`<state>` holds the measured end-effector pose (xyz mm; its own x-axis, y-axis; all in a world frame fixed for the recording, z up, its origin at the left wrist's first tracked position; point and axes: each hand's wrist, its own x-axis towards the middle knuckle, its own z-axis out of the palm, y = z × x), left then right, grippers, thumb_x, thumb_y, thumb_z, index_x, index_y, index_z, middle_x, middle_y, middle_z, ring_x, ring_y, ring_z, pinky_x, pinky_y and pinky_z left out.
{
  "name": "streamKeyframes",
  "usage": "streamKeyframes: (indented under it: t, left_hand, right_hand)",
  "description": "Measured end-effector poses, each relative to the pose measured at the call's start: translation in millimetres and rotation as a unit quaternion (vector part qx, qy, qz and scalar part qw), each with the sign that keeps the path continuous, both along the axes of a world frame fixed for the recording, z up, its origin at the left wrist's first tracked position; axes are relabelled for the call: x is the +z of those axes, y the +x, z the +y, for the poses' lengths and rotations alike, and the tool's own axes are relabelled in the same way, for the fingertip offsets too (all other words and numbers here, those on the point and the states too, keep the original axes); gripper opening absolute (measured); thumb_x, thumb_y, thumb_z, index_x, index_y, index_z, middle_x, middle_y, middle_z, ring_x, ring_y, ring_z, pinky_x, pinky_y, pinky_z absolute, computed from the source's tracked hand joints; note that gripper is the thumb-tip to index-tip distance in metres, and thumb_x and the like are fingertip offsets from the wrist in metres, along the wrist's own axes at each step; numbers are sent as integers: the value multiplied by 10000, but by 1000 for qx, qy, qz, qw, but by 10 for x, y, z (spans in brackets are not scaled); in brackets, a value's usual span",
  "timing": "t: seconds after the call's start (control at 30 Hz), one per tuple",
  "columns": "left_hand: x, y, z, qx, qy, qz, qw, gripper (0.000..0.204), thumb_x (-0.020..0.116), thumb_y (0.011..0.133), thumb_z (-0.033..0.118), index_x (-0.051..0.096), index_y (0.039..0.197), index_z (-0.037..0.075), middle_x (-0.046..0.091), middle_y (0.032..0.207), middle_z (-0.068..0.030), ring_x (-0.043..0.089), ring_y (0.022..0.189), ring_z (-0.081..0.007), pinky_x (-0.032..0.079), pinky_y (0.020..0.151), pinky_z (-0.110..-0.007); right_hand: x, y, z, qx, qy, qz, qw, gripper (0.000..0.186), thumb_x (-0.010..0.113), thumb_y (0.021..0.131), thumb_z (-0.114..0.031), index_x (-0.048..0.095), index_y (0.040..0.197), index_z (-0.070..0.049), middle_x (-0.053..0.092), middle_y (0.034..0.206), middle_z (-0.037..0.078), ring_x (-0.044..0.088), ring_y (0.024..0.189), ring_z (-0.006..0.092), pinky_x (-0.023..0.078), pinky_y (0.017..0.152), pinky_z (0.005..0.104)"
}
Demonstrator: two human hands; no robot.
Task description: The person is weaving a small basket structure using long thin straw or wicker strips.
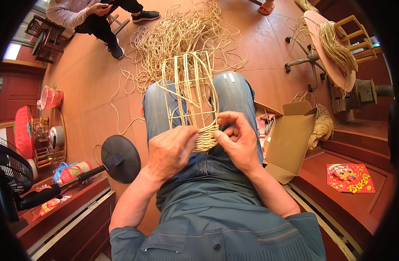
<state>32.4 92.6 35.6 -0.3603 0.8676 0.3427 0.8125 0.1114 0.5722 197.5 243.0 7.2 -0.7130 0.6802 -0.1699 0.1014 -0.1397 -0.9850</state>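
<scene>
Across my thighs rests a half-woven basket (206, 140), a frame of thin pale rods with tan cord woven tightly at its near end. Several lengthwise cords (188, 76) run through the open far part of the frame. My left hand (172, 150) is closed at the left edge of the woven end, fingertips pressed on the cord there. On the opposite edge, my right hand (237, 140) pinches at the weave with thumb and forefinger, the other fingers curled. Exactly which strand each hand grips is hidden by the fingers.
A big tangle of tan cord (177, 37) spreads over the floor beyond my knees. At right stand an open cardboard box (287, 141) and a cord bundle (322, 126). A fan (10, 167) and its round black base (120, 158) are at left. Another person (84, 15) sits far left.
</scene>
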Motion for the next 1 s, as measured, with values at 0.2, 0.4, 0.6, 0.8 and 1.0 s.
streamKeyframes:
  t: [0.2, 0.4, 0.6, 0.8, 1.0]
  left_hand:
    - [36, -209, -335, 1, -55, 71, 996, 104, 783, 1006, 138, 694, 1016, 87, 619, 812, -61, 654, 724, -256, 514, 656, -395]
    - [191, -534, -377, -36, -53, 250, 966, 174, 751, 952, 122, 724, 1122, 94, 679, 966, -46, 653, 794, -225, 544, 719, -359]
    - [395, -710, -123, -64, -107, 406, 905, 282, 692, 955, 208, 727, 1223, 128, 649, 1112, -10, 623, 900, -156, 531, 734, -310]
    - [496, -756, -68, -5, -151, 421, 894, 441, 664, 971, 174, 724, 1408, 168, 542, 932, -4, 607, 822, -157, 498, 676, -325]
    - [639, -952, 82, 57, -51, 364, 928, 107, 672, 959, 140, 670, 1066, 144, 530, 861, -39, 629, 773, -212, 514, 673, -376]
  right_hand:
    - [48, -125, -50, 21, 429, 19, 903, 411, 744, 856, 59, 791, 1228, -112, 721, 1158, 74, 710, 880, 249, 607, 778, 374]
    - [152, -98, -88, 77, 482, -26, 872, 469, 730, 837, 66, 821, 1259, -117, 744, 1177, 68, 697, 956, 281, 588, 839, 404]
    - [154, -102, -153, 57, 482, -44, 873, 511, 736, 834, 69, 823, 1294, -135, 728, 1178, 60, 679, 949, 261, 575, 808, 377]
    - [108, -71, -136, 55, 484, -44, 872, 519, 727, 834, 73, 822, 1304, -127, 714, 1146, 76, 677, 946, 259, 574, 805, 367]
    - [121, -123, -127, 61, 481, -43, 873, 476, 688, 845, 88, 813, 1265, -98, 708, 1128, 96, 716, 1001, 287, 596, 847, 404]
